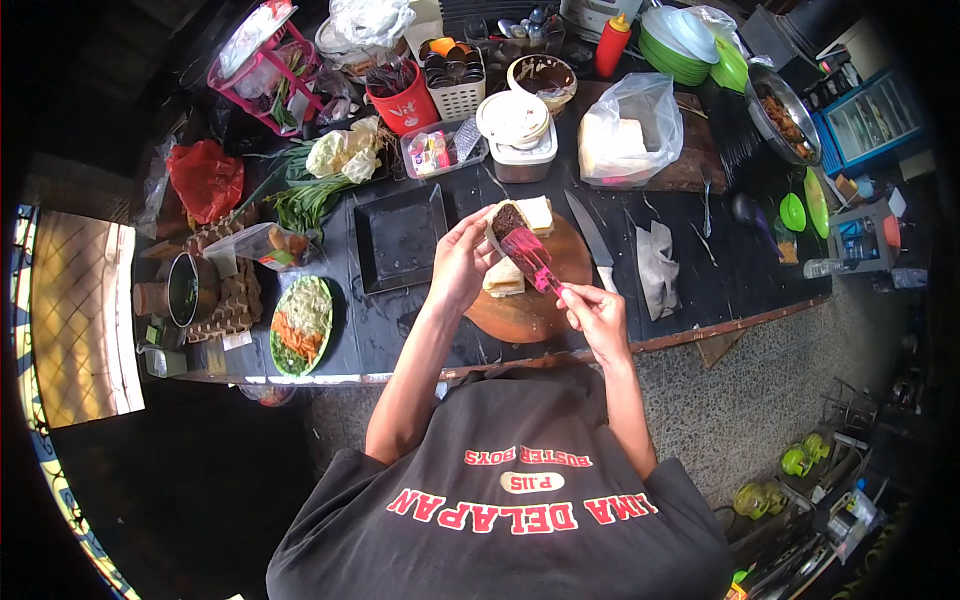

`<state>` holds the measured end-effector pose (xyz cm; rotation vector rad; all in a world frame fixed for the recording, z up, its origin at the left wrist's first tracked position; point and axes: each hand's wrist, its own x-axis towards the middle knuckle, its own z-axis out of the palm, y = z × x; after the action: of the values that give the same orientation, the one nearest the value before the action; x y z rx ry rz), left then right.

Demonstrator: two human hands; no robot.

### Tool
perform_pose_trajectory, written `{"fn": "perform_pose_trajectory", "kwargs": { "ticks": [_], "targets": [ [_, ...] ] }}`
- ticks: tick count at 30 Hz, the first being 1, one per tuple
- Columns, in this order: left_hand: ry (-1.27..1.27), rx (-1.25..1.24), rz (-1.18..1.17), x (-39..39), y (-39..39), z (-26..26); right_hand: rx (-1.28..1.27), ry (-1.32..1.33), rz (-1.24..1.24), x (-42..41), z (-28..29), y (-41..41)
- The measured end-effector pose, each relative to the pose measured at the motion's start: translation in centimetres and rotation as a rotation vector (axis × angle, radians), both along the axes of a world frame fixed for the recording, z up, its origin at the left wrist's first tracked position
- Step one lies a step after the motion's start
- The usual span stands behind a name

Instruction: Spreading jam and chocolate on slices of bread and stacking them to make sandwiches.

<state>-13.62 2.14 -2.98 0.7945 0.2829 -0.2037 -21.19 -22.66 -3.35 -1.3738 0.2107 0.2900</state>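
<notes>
A slice of bread (509, 218) with a dark brown spread on its face is held up in my left hand (463, 251). My right hand (598, 317) grips the handle of a pink spatula (531, 255); its blade, smeared dark, lies over the lower part of the slice. Below them is a round wooden board (555, 319). On the board rest a white bread piece (535, 215) at the far side and a stacked bread piece (504, 279) nearer me, partly hidden by the spatula and my left hand.
A knife (590, 232) lies at the board's right, beside a grey cloth (658, 270). Left stands a black square tray (399, 238). Behind are a tub of dark spread (541, 75), a lidded white tub (514, 120) and bagged bread (626, 139). A plate of shredded vegetables (301, 328) sits far left.
</notes>
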Motion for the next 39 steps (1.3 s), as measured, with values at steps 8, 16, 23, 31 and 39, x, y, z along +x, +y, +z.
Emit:
{"fn": "perform_pose_trajectory", "kwargs": {
  "ticks": [8, 16, 23, 31, 39],
  "targets": [
    [0.013, 0.104, 0.021, -1.3, 1.3, -0.8, 0.059, 0.032, -0.009, -0.6, 0.7, -1.9],
    [-0.068, 0.555, -0.060, -2.5, 1.9, -0.7, 0.095, 0.020, -0.080, 0.2, -0.2, -2.0],
    [-0.182, 1.158, -0.093, -2.2, 0.7, 0.8, 0.099, 0.012, -0.111, 0.3, -0.7, -2.1],
    [-0.204, 1.215, -0.119, -2.0, 0.6, 1.1, 0.074, 0.028, -0.138, 0.1, -1.2, -2.6],
    [-0.311, 1.306, -0.120, -2.3, 0.9, 0.5, 0.075, 0.027, -0.160, 0.3, -1.8, -2.9]
  ]
}}
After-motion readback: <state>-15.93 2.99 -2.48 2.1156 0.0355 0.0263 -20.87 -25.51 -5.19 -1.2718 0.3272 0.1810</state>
